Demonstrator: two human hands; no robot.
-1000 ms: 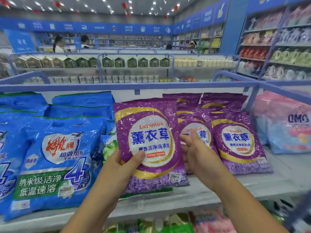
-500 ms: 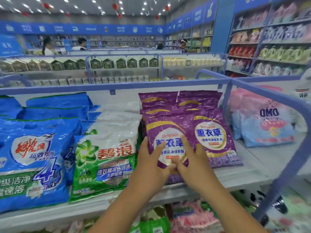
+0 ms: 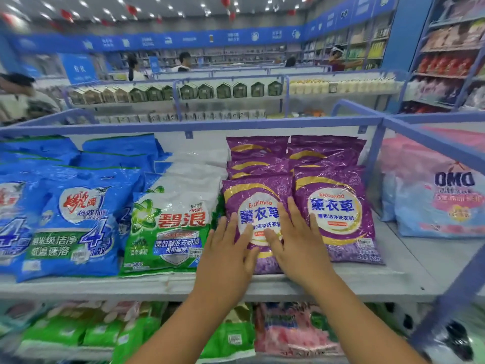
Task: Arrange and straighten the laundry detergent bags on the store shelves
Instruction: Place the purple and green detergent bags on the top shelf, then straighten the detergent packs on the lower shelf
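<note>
A purple lavender detergent bag (image 3: 256,195) lies at the front of the left purple stack on the grey shelf (image 3: 288,287). My left hand (image 3: 225,253) rests flat on its lower left part with straight fingers. On its right side lies my right hand (image 3: 296,240), fingers spread and flat. A second purple bag (image 3: 337,211) lies just to the right, with more purple bags (image 3: 309,151) stacked behind both. Left of my hands sit a green and white bag (image 3: 168,227) and blue bags (image 3: 76,222).
Pink and blue OMO bags (image 3: 433,203) fill the neighbouring bay past a blue rail (image 3: 378,164). A lower shelf holds green and pink bags (image 3: 275,332). Several people (image 3: 183,61) stand in far aisles beyond the back rail (image 3: 183,126).
The purple bag I held up a second ago now lies on the left purple stack. Both hands have flattened on it, and the green and white bag is uncovered.
</note>
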